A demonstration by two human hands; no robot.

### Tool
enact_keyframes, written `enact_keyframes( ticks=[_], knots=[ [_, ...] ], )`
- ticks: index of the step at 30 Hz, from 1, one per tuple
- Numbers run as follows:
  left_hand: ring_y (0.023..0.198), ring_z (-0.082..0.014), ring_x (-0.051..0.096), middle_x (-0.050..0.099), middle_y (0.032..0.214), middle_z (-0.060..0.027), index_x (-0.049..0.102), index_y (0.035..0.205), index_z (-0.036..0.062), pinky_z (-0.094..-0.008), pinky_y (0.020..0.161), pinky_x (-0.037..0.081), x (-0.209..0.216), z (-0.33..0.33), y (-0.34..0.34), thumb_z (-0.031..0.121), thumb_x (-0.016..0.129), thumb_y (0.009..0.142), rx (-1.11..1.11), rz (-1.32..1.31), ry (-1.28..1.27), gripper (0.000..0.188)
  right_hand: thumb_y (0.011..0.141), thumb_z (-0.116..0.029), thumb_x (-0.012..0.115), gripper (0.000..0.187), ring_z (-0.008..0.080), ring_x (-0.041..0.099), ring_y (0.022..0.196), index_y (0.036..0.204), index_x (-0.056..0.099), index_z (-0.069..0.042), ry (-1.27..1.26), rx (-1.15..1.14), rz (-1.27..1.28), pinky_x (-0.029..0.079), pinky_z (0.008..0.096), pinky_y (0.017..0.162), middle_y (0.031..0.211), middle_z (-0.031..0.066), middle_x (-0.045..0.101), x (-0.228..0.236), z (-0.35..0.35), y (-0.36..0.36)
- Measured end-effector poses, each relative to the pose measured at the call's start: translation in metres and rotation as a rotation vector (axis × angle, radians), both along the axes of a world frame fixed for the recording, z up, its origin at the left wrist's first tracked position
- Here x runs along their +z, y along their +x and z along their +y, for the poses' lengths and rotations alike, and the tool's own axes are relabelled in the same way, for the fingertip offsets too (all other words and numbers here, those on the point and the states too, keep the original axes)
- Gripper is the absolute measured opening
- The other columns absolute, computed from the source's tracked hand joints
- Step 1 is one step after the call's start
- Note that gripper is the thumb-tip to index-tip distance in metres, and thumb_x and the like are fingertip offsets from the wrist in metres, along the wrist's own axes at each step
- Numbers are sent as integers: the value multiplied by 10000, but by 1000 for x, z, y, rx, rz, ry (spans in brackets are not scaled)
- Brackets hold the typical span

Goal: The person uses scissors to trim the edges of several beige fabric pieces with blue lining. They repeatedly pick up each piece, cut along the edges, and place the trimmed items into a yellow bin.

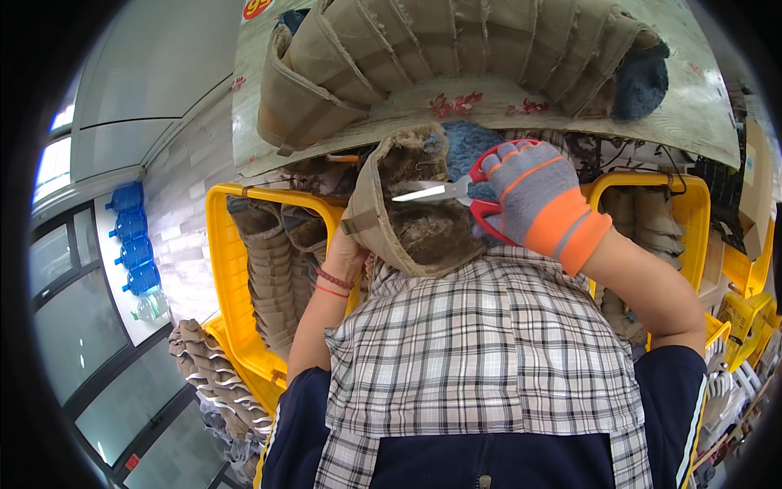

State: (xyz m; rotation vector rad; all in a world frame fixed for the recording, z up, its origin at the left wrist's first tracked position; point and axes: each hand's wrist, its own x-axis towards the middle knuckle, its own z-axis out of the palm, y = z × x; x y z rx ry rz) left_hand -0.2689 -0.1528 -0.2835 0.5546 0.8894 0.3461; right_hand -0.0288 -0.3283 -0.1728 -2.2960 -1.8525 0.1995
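My right hand [533,191], in a grey and orange glove, is closed on the red handles of a pair of scissors [432,193]. Their silver blades point left across the opening of a tan, fur-lined boot upper [368,194]. Brown pile lines this piece, and blue pile shows at its far right side. Bare, with red bracelets at the wrist, my left hand [346,251] grips the upper by its left side; most of its fingers are hidden behind the fabric. The piece is held close to my checked apron [456,342].
A row of nested tan uppers [456,45] lies on the table [391,118] in front. Yellow baskets with stacked uppers stand to the left [218,244] and right [692,220]. More tan pieces [216,375] are heaped at lower left. Blue water bottles [130,236] line the left wall.
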Motion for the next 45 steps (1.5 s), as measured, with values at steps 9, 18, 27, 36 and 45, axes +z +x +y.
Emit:
enact_keyframes(
  ticks=[9, 18, 27, 36, 45],
  knots=[
    [807, -131, 595, 601, 987, -5, 503, 1234, 110, -270, 731, 535, -6, 3, 34, 324, 506, 945, -8, -28, 22, 361, 770, -349, 641, 301, 249, 640, 783, 907, 648, -81, -375, 28, 138, 492, 350, 681, 845, 90, 658, -26, -1, -19],
    [1055, -202, 535, 507, 1236, -68, 404, 1361, 106, -367, 885, 496, -37, 21, 22, 344, 438, 971, -271, -683, -137, 458, 743, -375, 684, 321, 231, 609, 806, 915, 648, -106, -130, -38, 144, 470, 341, 734, 816, 74, 635, 0, -28, 0],
    [1149, -220, 522, 494, 1313, -84, 395, 1365, 72, -385, 945, 476, -17, 17, 37, 310, 429, 978, -236, -297, -74, 456, 713, -336, 724, 313, 258, 598, 771, 904, 630, -106, 126, -132, 154, 473, 367, 689, 813, 86, 624, -24, -46, 14],
    [1110, -175, 530, 522, 1280, -46, 441, 1345, 75, -339, 902, 482, -4, 12, 40, 258, 538, 945, -282, -622, -73, 450, 636, -362, 792, 384, 281, 607, 721, 848, 621, -92, 105, -226, 134, 482, 384, 642, 755, 79, 635, -42, -33, 13],
    [1176, -228, 498, 465, 1351, -92, 378, 1379, 71, -361, 994, 429, -9, 13, 41, 225, 349, 994, -313, -760, -76, 416, 656, -386, 784, 414, 283, 636, 716, 897, 638, -83, 22, -361, 291, 501, 352, 631, 810, 95, 664, -51, -36, 6]
  ],
)
